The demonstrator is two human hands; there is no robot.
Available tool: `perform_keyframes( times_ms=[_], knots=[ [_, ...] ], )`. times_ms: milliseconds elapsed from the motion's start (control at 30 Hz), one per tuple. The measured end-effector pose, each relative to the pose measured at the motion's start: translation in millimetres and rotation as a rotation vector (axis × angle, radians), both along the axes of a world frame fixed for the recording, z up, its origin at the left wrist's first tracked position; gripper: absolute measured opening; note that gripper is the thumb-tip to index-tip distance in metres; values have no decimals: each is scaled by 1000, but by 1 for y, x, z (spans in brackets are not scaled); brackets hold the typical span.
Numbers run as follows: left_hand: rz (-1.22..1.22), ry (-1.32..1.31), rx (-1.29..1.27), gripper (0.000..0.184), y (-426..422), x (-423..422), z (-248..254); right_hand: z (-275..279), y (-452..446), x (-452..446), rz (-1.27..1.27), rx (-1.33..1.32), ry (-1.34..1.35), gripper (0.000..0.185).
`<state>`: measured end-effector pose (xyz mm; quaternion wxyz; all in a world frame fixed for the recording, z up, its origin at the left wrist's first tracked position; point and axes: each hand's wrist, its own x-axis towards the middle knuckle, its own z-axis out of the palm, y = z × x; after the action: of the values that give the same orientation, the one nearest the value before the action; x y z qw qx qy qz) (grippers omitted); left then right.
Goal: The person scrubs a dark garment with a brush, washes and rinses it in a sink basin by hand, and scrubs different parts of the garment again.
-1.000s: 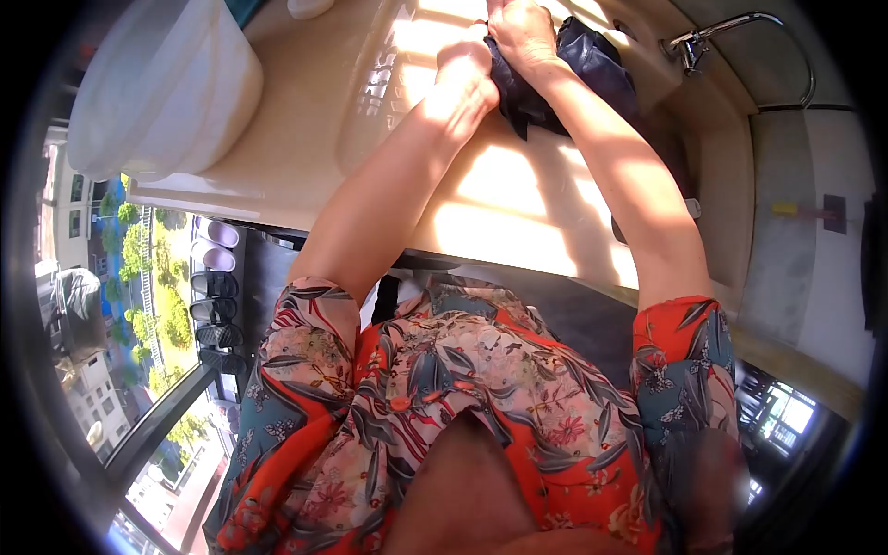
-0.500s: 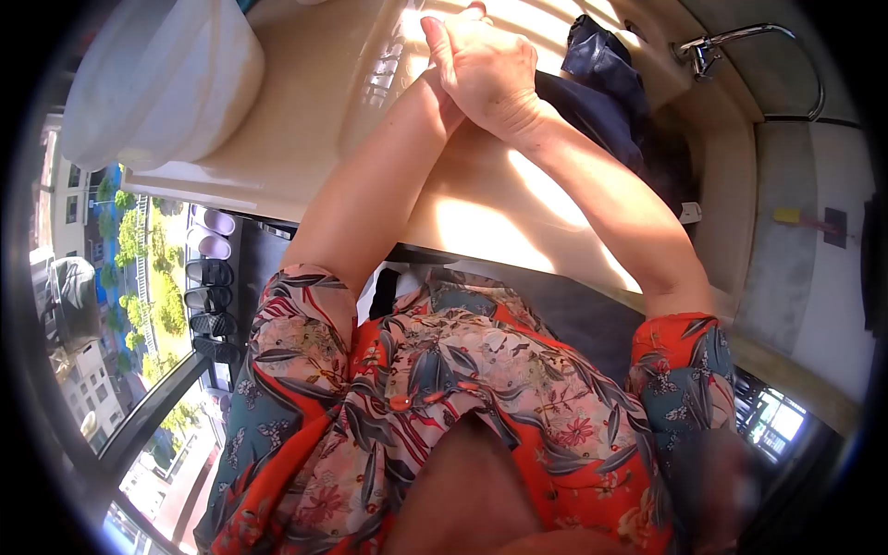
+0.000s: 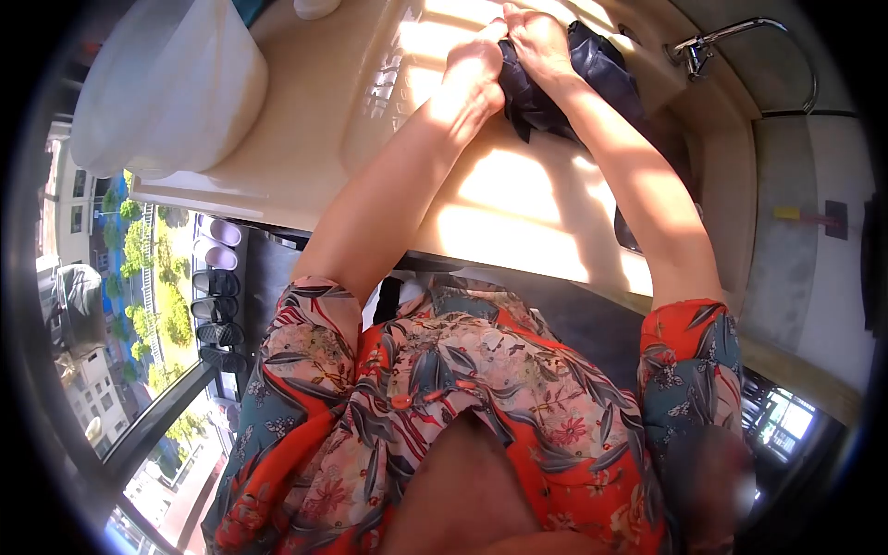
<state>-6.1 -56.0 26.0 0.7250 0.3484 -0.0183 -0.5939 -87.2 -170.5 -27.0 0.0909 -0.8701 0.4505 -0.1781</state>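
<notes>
A dark navy garment or cloth (image 3: 529, 104) lies bunched in the beige sink (image 3: 462, 208), and part of it rises between my hands. My left hand (image 3: 475, 72) is closed at its left edge, knuckles in bright sun. Opposite it, my right hand (image 3: 540, 43) grips the same cloth from above, fingers curled close to the left hand's fingertips. More of the dark fabric continues behind the right wrist and under the right forearm, which hides part of it. What kind of garment it is does not show.
A large white basin (image 3: 176, 88) stands on the left side of the counter, with a small white object (image 3: 316, 7) near it. A chrome faucet (image 3: 731, 39) is at the upper right. Slippers (image 3: 217, 282) line the floor at left by the window.
My hands have come apart from being clasped together and moved to the cloth. The cloth is pulled leftward and now sits between them.
</notes>
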Motion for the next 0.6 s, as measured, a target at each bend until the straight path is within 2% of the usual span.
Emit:
perform_keyframes(
  times_ms=[67,100,133,267,300,433,533,567,600],
  knots=[
    [-76,114,33,26,-4,10,3,49,31,-1,-52,373,-393,47],
    [-76,134,23,26,-11,16,-3,59,32,-8,-83,531,-385,54],
    [-78,163,24,26,-17,19,-17,70,35,-17,-72,657,-382,52],
    [-163,202,-47,27,-26,23,-30,102,28,-57,89,748,-106,39],
    [-251,205,-124,24,-25,27,-33,107,27,-62,112,778,-58,37],
    [-325,12,-157,20,-19,27,-24,125,43,-64,154,953,-11,21],
    [-362,-104,-177,21,-14,25,-19,124,43,-60,229,832,94,20],
    [-339,-184,-179,22,-9,24,-13,120,40,-58,228,885,79,23],
    [-316,-264,-184,24,-7,23,-9,117,39,-54,212,771,95,22]
  ],
)
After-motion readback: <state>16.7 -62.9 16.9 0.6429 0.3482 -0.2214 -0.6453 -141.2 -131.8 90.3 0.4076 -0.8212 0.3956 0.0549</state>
